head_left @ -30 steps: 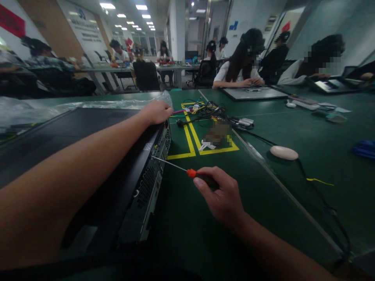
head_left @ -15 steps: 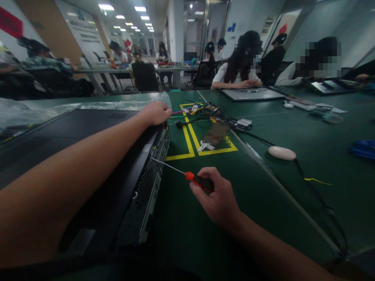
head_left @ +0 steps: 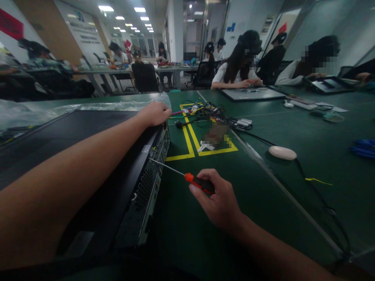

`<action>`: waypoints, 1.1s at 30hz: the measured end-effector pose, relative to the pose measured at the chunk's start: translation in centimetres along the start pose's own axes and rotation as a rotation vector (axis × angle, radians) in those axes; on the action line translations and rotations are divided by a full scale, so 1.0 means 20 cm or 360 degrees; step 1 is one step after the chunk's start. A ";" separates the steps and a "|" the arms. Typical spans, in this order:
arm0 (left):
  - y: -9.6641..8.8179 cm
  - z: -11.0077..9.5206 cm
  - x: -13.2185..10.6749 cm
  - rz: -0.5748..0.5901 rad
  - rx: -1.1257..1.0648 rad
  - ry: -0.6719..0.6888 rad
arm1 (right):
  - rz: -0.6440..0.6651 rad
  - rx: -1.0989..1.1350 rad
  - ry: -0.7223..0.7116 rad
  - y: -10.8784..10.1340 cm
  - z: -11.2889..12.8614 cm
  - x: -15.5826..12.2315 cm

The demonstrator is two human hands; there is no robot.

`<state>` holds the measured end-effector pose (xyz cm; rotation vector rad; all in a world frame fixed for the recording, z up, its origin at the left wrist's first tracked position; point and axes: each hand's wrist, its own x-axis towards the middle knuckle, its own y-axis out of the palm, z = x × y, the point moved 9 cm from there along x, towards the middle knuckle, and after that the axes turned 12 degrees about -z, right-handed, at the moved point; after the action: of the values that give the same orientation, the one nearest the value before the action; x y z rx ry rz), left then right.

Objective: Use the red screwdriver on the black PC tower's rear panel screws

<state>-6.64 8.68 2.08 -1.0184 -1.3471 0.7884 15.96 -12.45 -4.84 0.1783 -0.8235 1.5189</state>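
Observation:
A black desktop computer case [head_left: 117, 164] lies on its side at the left, its metal back panel [head_left: 146, 189] facing right. My left hand [head_left: 155, 113] is curled over the far end of its top edge, gripping it; some of the fingertips are hidden. My right hand [head_left: 221, 197] is wrapped around the handle of a red-and-black screwdriver [head_left: 199, 182]. The long thin shaft points left, and its tip meets the back panel near the upper edge. I cannot make out the screw head at the tip.
Beyond the case, a tangle of cables [head_left: 208, 111] lies on the green table [head_left: 263, 210] around yellow tape marks. A pale oval mouse [head_left: 283, 153] and a black cord are at right. Clear plastic wrap [head_left: 117, 104] lies behind the case. Co-workers sit across the table.
My hands and the screwdriver hold almost the same position, with the tip still at the back panel. The view has shifted very slightly.

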 end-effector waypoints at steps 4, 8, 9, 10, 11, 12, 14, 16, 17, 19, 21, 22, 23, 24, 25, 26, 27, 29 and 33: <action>0.00 0.00 -0.01 0.0024 0.0007 -0.0029 | -0.0003 -0.0019 0.0016 0.00 0.00 0.00; -0.01 -0.02 -0.02 0.0037 0.0028 -0.0010 | -0.0008 0.0001 -0.0007 -0.01 0.00 0.01; -0.02 -0.02 -0.02 0.0034 0.0034 -0.0005 | -0.0005 0.0002 -0.0015 -0.01 0.00 0.01; -0.02 -0.02 -0.02 0.0028 0.0038 0.0000 | -0.0004 -0.0001 -0.0019 -0.01 0.00 0.01; -0.02 -0.03 -0.02 0.0020 0.0041 0.0006 | -0.0007 -0.0007 -0.0021 -0.01 0.00 0.01; -0.02 -0.03 -0.02 0.0013 0.0042 0.0013 | -0.0009 -0.0013 -0.0022 -0.01 0.00 0.01; -0.02 -0.03 -0.02 0.0006 0.0040 0.0024 | -0.0011 -0.0018 -0.0027 -0.01 0.00 0.01; -0.02 -0.03 -0.02 0.0003 0.0036 0.0026 | -0.0004 -0.0005 -0.0030 0.00 0.00 0.01; -0.02 -0.02 -0.02 0.0002 0.0034 0.0023 | -0.0002 0.0004 -0.0030 0.00 0.00 0.01; -0.02 -0.02 -0.01 -0.0002 0.0025 0.0027 | -0.0007 0.0016 -0.0032 -0.01 0.01 0.01; -0.02 -0.03 -0.01 -0.0002 0.0020 0.0045 | -0.0014 0.0018 -0.0035 -0.01 0.01 0.01; -0.02 -0.03 -0.01 0.0001 0.0019 0.0052 | -0.0021 0.0014 -0.0034 -0.02 0.01 0.02; -0.01 -0.03 -0.01 0.0006 0.0018 0.0056 | -0.0028 0.0008 -0.0033 -0.02 0.01 0.02; -0.01 -0.03 -0.01 0.0011 0.0016 0.0058 | -0.0033 0.0000 -0.0034 -0.03 0.01 0.02; -0.01 -0.03 -0.01 0.0014 0.0015 0.0054 | -0.0038 -0.0010 -0.0036 -0.03 0.01 0.02; -0.01 -0.03 -0.01 0.0016 0.0017 0.0047 | -0.0040 -0.0018 -0.0039 -0.03 0.01 0.03; -0.01 -0.02 -0.01 0.0017 0.0020 0.0038 | -0.0036 -0.0022 -0.0042 -0.03 0.01 0.03; -0.01 -0.02 -0.01 0.0019 0.0028 0.0017 | -0.0015 -0.0017 -0.0033 -0.02 0.01 0.03; -0.01 -0.01 -0.01 0.0018 0.0033 -0.0028 | 0.0021 0.0021 0.0028 0.01 0.00 0.02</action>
<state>-6.47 8.30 2.25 -1.0059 -1.3464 0.8197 15.69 -12.19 -4.72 0.1692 -0.8023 1.5365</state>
